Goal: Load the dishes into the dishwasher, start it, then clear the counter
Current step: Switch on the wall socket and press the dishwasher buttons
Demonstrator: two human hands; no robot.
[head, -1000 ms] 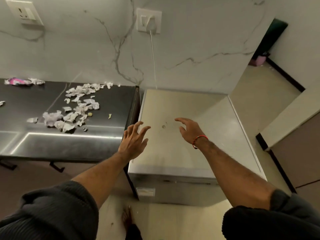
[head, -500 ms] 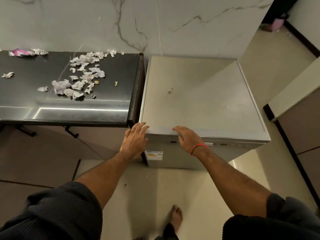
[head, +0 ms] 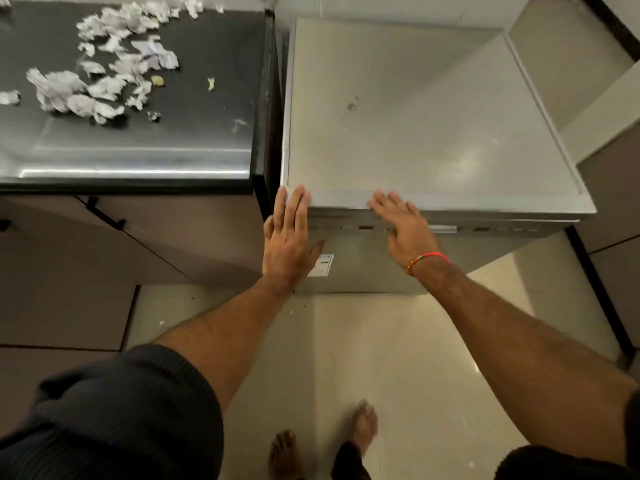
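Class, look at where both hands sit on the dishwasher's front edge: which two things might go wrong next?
1. Both hands, left hand and right hand, lie flat on the dishwasher top edge, not gripping; they may slip when pulling the door.
2. Bare feet stand before the door; it could drop onto them.

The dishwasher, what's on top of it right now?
Only fingertips of the left hand and right hand at the front edge of the dishwasher, plus a small smudge.

The dishwasher's control marks were too small to read, and the left hand partly covered its label. The surface and paper scraps ran past the frame's edges.
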